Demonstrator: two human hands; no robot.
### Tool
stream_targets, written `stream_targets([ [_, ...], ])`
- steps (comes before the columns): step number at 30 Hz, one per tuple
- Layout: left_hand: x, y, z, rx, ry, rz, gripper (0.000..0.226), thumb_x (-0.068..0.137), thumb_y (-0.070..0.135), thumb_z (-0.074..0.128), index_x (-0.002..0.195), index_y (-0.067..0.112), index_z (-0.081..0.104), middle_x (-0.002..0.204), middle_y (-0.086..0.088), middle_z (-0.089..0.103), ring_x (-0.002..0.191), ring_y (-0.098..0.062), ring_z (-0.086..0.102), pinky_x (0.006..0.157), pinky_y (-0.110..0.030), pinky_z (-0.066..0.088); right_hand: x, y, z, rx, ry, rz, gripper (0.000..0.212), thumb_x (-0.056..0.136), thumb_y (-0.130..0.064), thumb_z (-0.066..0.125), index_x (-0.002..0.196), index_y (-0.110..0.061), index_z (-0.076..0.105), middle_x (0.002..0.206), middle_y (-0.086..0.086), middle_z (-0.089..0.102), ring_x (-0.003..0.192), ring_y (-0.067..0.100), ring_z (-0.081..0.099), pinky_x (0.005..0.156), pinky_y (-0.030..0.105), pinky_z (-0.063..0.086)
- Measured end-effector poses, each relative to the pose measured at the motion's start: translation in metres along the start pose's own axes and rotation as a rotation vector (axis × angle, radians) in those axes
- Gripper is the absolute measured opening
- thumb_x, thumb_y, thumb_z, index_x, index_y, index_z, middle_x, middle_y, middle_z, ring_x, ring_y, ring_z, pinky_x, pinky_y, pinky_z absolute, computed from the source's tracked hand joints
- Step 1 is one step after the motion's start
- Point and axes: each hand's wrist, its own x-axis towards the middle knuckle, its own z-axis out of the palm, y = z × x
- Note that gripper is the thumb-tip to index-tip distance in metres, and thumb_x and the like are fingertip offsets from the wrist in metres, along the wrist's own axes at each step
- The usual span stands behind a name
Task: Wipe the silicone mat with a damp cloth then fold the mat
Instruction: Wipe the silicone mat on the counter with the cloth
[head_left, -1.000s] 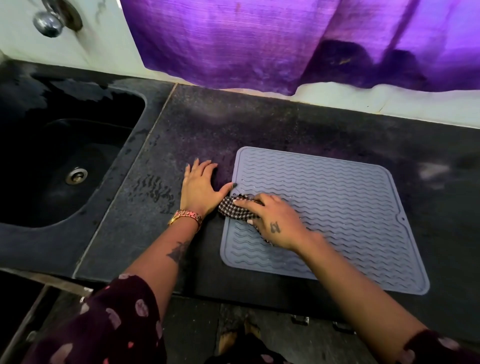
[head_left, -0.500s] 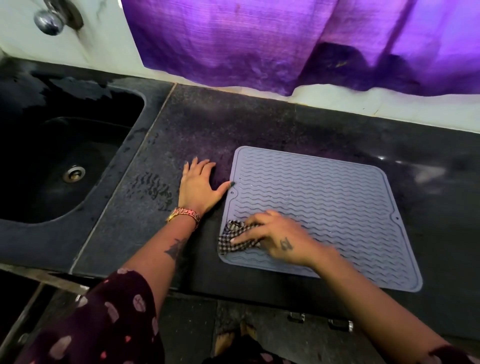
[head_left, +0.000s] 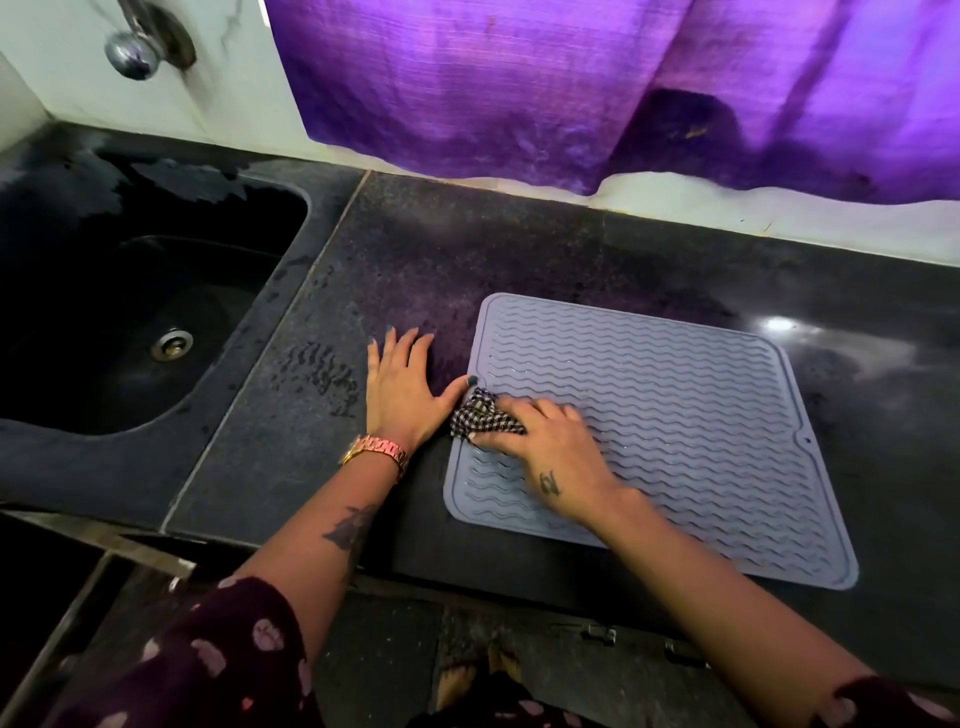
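The right hand (head_left: 550, 447) grips a bunched black-and-white checked cloth (head_left: 480, 418) on the left part of the flat grey wavy-ribbed silicone mat (head_left: 675, 415), which lies on the dark stone counter (head_left: 415, 260). Beside it, the left hand (head_left: 402, 389) lies flat, fingers spread, thumb touching the mat's edge. Farther left sits a black sink (head_left: 78, 467).

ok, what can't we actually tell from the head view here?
- Cloth: mostly under the right hand; its size and dampness can't be judged.
- Mat: the patch beneath the right hand and forearm is hidden.
- Tap: cut off by the top edge, blurred.
- Sink: interior too dark; left part cut off.
- Left hand: whether the thumb presses the mat edge is unclear.
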Motion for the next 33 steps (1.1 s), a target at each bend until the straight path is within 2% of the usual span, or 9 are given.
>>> stream_targets([
  [6, 0.002, -0.001, 0.001, -0.035, 0.010, -0.014, 0.081, 0.079, 0.068, 0.052, 0.137, 0.012, 0.042, 0.148, -0.008, 0.037, 0.143, -0.029, 0.018, 0.119, -0.042, 0.001, -0.017, -0.007, -0.004, 0.020, -0.052, -0.114, 0.060, 0.085, -0.006, 0.048, 0.133, -0.043, 0.044, 0.149, 0.002, 0.033, 0.125, 0.026, 0.036, 0.097, 0.041, 0.030],
  [9, 0.002, 0.000, 0.000, -0.027, 0.006, -0.015, 0.081, 0.079, 0.069, 0.051, 0.136, 0.012, 0.043, 0.148, -0.008, 0.038, 0.143, -0.028, 0.018, 0.119, -0.042, 0.002, -0.024, -0.007, -0.010, 0.032, -0.068, -0.207, 0.057, 0.081, -0.006, 0.055, 0.126, -0.041, 0.053, 0.142, 0.003, 0.044, 0.118, 0.027, 0.045, 0.092, 0.041, 0.036],
  [11, 0.002, 0.000, 0.001, -0.021, 0.001, -0.014, 0.081, 0.079, 0.069, 0.050, 0.136, 0.012, 0.044, 0.148, -0.008, 0.038, 0.143, -0.028, 0.019, 0.119, -0.042, 0.002, -0.028, -0.002, -0.017, 0.122, -0.110, -0.244, 0.052, 0.083, -0.008, 0.055, 0.121, -0.043, 0.057, 0.138, -0.002, 0.048, 0.119, 0.022, 0.047, 0.093, 0.040, 0.039],
  [13, 0.002, -0.001, 0.001, -0.025, -0.002, -0.017, 0.081, 0.079, 0.069, 0.049, 0.136, 0.012, 0.044, 0.148, -0.008, 0.037, 0.143, -0.028, 0.018, 0.119, -0.042, 0.001, -0.029, 0.007, -0.025, 0.311, -0.077, -0.167, 0.052, 0.084, -0.005, 0.057, 0.118, -0.045, 0.059, 0.135, -0.010, 0.051, 0.118, 0.013, 0.048, 0.092, 0.036, 0.045],
  [15, 0.002, -0.002, 0.002, -0.031, -0.009, -0.026, 0.080, 0.080, 0.068, 0.049, 0.136, 0.012, 0.044, 0.149, -0.008, 0.036, 0.144, -0.028, 0.017, 0.119, -0.041, 0.000, -0.023, 0.015, -0.026, 0.426, 0.093, -0.039, 0.059, 0.083, 0.000, 0.056, 0.125, -0.041, 0.055, 0.132, -0.007, 0.053, 0.113, 0.014, 0.052, 0.086, 0.030, 0.047],
  [17, 0.003, -0.001, 0.003, -0.021, -0.010, -0.028, 0.078, 0.081, 0.067, 0.049, 0.136, 0.012, 0.044, 0.149, -0.008, 0.036, 0.143, -0.028, 0.017, 0.119, -0.042, 0.001, -0.009, 0.015, -0.023, 0.324, 0.150, 0.080, 0.067, 0.082, 0.001, 0.053, 0.138, -0.035, 0.040, 0.134, -0.002, 0.050, 0.114, 0.019, 0.050, 0.091, 0.031, 0.042],
  [20, 0.003, 0.000, 0.002, -0.021, 0.002, -0.029, 0.077, 0.080, 0.066, 0.051, 0.135, 0.012, 0.046, 0.148, -0.009, 0.038, 0.143, -0.029, 0.019, 0.119, -0.042, 0.002, 0.005, 0.003, -0.009, 0.094, 0.017, 0.120, 0.074, 0.083, -0.002, 0.049, 0.146, -0.032, 0.023, 0.144, 0.000, 0.039, 0.124, 0.023, 0.041, 0.101, 0.038, 0.031],
  [25, 0.003, 0.000, 0.002, -0.030, 0.002, -0.030, 0.078, 0.079, 0.066, 0.054, 0.135, 0.011, 0.047, 0.148, -0.009, 0.038, 0.143, -0.029, 0.019, 0.119, -0.043, 0.003, -0.006, -0.001, -0.003, 0.084, -0.020, 0.044, 0.073, 0.077, -0.005, 0.054, 0.140, -0.037, 0.034, 0.145, -0.003, 0.038, 0.124, 0.023, 0.039, 0.100, 0.039, 0.028],
  [33, 0.003, 0.000, 0.001, -0.034, -0.008, -0.031, 0.079, 0.079, 0.068, 0.052, 0.135, 0.012, 0.046, 0.148, -0.008, 0.037, 0.143, -0.028, 0.018, 0.119, -0.043, 0.002, -0.028, -0.020, -0.009, 0.176, -0.052, -0.075, 0.066, 0.079, -0.003, 0.051, 0.131, -0.043, 0.046, 0.142, -0.007, 0.041, 0.123, 0.019, 0.038, 0.095, 0.035, 0.027],
])
